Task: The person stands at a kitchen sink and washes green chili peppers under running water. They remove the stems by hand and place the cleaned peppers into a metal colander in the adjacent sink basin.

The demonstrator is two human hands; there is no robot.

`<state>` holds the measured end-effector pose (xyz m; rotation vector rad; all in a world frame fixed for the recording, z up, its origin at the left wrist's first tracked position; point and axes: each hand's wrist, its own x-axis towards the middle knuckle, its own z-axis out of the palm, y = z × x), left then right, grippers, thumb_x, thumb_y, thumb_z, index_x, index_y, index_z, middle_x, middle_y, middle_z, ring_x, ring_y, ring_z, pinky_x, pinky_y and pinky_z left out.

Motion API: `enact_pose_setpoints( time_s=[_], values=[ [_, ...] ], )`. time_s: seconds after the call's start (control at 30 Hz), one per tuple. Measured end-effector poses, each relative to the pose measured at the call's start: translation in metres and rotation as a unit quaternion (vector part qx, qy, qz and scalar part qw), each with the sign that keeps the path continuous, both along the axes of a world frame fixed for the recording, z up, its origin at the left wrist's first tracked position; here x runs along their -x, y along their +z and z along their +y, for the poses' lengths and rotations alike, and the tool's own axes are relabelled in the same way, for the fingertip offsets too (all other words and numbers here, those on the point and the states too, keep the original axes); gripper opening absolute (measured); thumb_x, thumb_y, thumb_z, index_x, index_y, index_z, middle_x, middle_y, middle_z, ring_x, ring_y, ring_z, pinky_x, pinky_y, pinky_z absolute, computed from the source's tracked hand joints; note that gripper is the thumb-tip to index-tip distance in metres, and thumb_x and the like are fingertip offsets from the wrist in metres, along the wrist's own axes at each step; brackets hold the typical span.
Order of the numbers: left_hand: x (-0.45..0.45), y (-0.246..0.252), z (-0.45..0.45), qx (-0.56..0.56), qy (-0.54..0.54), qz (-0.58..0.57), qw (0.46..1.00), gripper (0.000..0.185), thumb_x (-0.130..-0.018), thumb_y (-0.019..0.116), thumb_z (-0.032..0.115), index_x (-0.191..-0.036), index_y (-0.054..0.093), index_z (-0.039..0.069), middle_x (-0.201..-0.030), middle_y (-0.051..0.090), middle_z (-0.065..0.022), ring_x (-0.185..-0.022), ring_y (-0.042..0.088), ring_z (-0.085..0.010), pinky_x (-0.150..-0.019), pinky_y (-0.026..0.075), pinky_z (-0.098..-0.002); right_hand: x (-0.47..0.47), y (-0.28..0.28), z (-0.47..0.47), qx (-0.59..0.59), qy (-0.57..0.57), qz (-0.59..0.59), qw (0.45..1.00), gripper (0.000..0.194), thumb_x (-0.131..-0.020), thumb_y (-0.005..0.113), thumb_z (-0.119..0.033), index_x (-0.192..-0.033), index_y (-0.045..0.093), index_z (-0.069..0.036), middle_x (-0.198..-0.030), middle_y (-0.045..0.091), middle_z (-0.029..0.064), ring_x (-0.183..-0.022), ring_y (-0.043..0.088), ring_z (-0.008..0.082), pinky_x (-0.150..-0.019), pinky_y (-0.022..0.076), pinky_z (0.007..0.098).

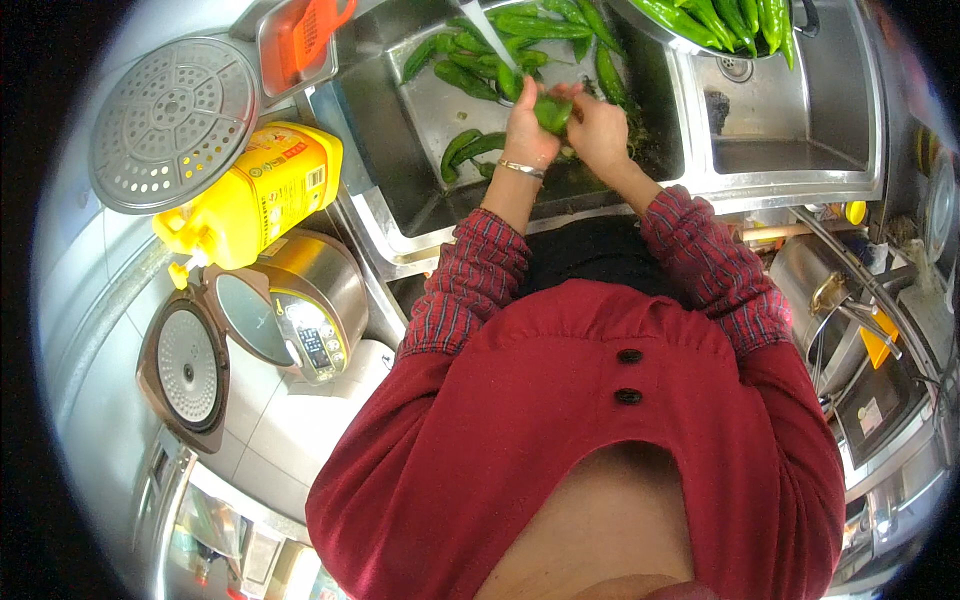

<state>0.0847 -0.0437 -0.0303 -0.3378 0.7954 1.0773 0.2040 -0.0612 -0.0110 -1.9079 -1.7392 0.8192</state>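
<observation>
Over the left basin of a steel sink point(420, 161), my left hand point(529, 135) grips a green pepper point(553, 112). My right hand point(600, 129) has its fingers on the pepper's other side, pinching near its end. A stream of water point(487, 34) runs from above into the basin, just beyond my left thumb. Several long green peppers point(540, 27) lie on the basin floor around the stream. A couple of curved peppers point(459, 154) lie nearer to me, left of my left wrist. My fingertips partly hide the held pepper.
A metal bowl of green peppers point(712, 22) sits over the right basin point(765, 105). Left of the sink are a steel tray point(300, 75) with an orange grater, a perforated steamer plate point(172, 124), a yellow jug point(289, 180) and an open-lidded rice cooker point(322, 277). A pot point(799, 277) stands at right.
</observation>
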Motion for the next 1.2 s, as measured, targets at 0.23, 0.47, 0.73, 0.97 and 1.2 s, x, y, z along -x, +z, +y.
enact_pose_setpoints(
  time_s=[0.23,0.47,0.73,0.97,1.2],
  values=[
    [0.055,0.003,0.005,-0.073,-0.057,0.134,0.987,0.040,-0.096,0.049,0.054,-0.091,0.057,0.015,-0.111,0.069,-0.0144,-0.106,0.061,-0.0282,-0.095,0.045,-0.0431,-0.046,-0.015,0.007,0.122,-0.104,-0.094,0.983,0.027,-0.080,0.072,-0.032,-0.090,0.071,-0.007,-0.078,0.070,0.0153,-0.075,0.068,0.0366,-0.067,0.0541,0.0452],
    [0.057,-0.001,-0.008,-0.464,-0.461,0.687,0.318,0.032,-0.079,0.073,0.033,-0.087,0.066,0.003,-0.067,0.064,-0.0154,-0.070,0.064,-0.0364,-0.109,0.033,-0.0513,-0.044,0.024,-0.006,-0.143,0.298,-0.172,0.928,0.092,-0.075,0.079,-0.031,-0.150,0.028,-0.019,-0.145,0.042,0.0161,-0.135,0.038,0.0309,-0.105,0.0362,0.0535],
    [0.023,-0.011,-0.011,-0.488,-0.447,0.598,0.453,0.098,-0.060,0.086,0.048,-0.136,0.043,0.003,-0.132,0.051,-0.0177,-0.126,0.047,-0.0346,-0.109,0.034,-0.0462,-0.076,0.071,-0.023,0.009,0.170,-0.085,0.982,0.075,-0.078,0.067,-0.008,-0.146,0.039,-0.025,-0.098,0.059,0.0188,-0.081,0.063,0.0368,-0.066,0.0533,0.0439],
    [0.025,-0.106,-0.004,-0.304,-0.581,0.579,0.484,0.058,-0.084,0.070,0.021,-0.135,0.047,0.004,-0.134,0.049,-0.0191,-0.122,0.050,-0.0375,-0.102,0.043,-0.0432,-0.147,0.093,-0.078,0.044,0.232,-0.304,0.923,0.085,-0.074,0.058,0.005,-0.148,0.036,-0.029,-0.089,0.054,0.0110,-0.072,0.060,0.0288,-0.057,0.0524,0.0397],
    [-0.019,-0.163,0.008,-0.353,-0.627,0.572,0.392,0.068,-0.074,0.070,0.010,-0.136,0.045,-0.001,-0.131,0.050,-0.0269,-0.124,0.045,-0.0430,-0.104,0.040,-0.0471,-0.168,0.094,-0.087,0.053,0.226,-0.296,0.927,0.087,-0.072,0.058,0.006,-0.149,0.033,-0.025,-0.093,0.053,0.0144,-0.071,0.059,0.0343,-0.057,0.0518,0.0407]
  ],
)
